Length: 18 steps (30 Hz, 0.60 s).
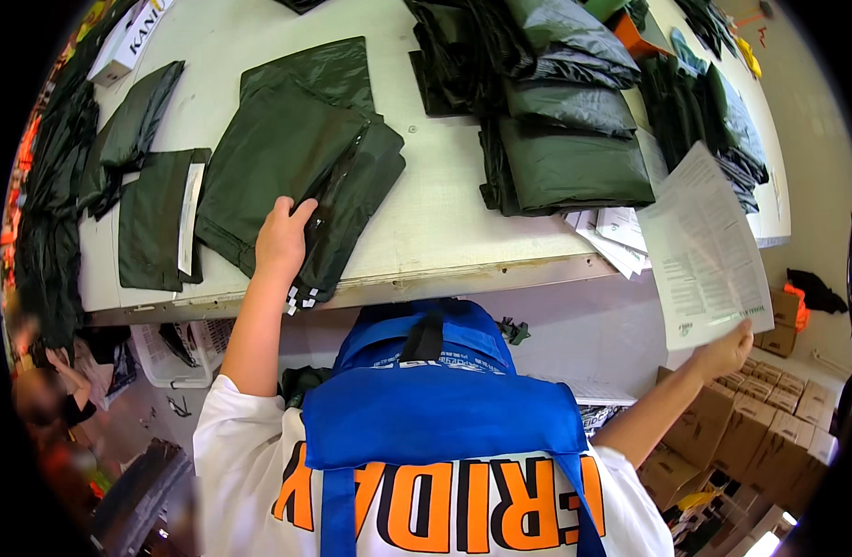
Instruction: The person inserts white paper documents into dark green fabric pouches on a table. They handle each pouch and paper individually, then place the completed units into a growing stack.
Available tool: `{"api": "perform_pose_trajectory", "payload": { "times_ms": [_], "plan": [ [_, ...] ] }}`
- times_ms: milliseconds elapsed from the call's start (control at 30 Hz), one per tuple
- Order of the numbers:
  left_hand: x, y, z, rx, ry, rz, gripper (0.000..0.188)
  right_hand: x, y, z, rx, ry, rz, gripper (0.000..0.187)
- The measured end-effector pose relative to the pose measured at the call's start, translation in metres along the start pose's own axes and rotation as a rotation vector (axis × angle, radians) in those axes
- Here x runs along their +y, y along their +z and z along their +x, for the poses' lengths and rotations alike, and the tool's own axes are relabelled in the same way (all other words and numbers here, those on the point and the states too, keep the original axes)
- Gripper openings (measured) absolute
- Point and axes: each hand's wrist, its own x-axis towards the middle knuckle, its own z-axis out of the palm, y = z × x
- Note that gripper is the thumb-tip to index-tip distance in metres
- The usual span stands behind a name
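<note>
"Where's the dark green folded garment (277,130)?"
"Under the left hand (285,239), thumb parted, grip unclear; its lower end meets the surface's (435,204) front edge — a tug could drag it off."
"Right hand (726,351)?"
"Pinching the printed sheet (700,251) by 1 corner, which could crease."

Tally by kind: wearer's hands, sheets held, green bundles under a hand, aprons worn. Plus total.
Hands, left hand and right hand: 2
Held sheet: 1
Green bundle under left hand: 1
Blue apron: 1
Total: 5
</note>
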Motion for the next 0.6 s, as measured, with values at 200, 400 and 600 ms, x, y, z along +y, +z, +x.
{"api": "perform_pose_trajectory", "payload": {
  "times_ms": [200, 400, 600],
  "plan": [
    [0.003, -0.008, -0.003, 0.099, -0.016, -0.147, 0.029, -0.113, -0.004, -0.034, 0.186, -0.060, -0.198, 0.030],
    [-0.005, -0.013, -0.002, 0.144, -0.061, -0.194, 0.039, -0.093, 0.045, -0.088, -0.484, -0.214, -0.188, 0.019],
    [-0.013, -0.026, 0.004, 0.123, -0.053, -0.280, 0.042, -0.074, 0.170, -0.207, -1.247, 0.067, -0.160, 0.031]
  ]
}}
